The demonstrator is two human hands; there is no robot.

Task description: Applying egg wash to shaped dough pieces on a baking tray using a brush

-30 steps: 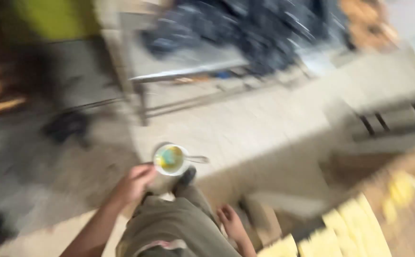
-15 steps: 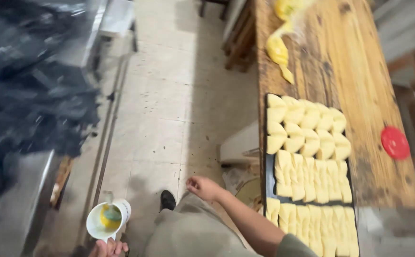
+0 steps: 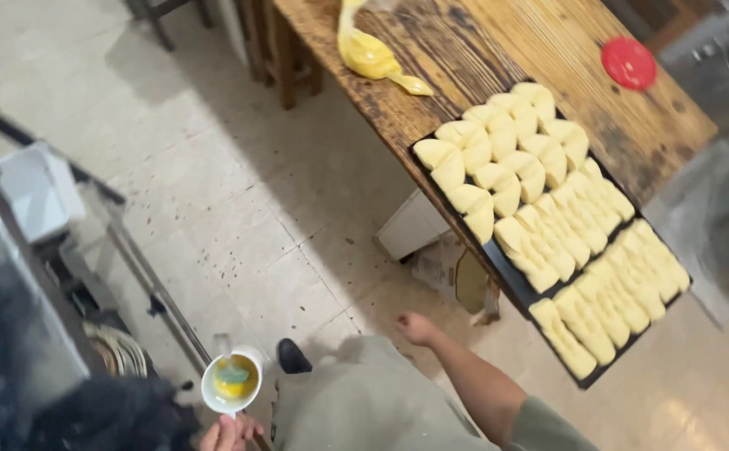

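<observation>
My left hand (image 3: 229,433) at the bottom edge grips a white cup (image 3: 231,382) of yellow liquid with a brush standing in it. My right hand (image 3: 417,328) hangs beside my hip with its fingers curled and nothing in them, a short way from the near corner of a black tray (image 3: 508,282). The tray is packed with several rows of pale folded dough pieces (image 3: 540,217) and rests on the edge of a worn wooden table (image 3: 548,50). A yellow filled bag (image 3: 370,55) and a red round lid (image 3: 629,63) lie farther along the table.
A white box (image 3: 413,225) and a crumpled paper bag (image 3: 456,276) sit on the tiled floor under the table. A metal rack (image 3: 131,267) with a white container (image 3: 39,188) runs along the left. A dark heap (image 3: 89,418) is at bottom left.
My view has swung from the rack and floor over to the table and tray. The cup stays in my left hand and my right arm hangs at my side.
</observation>
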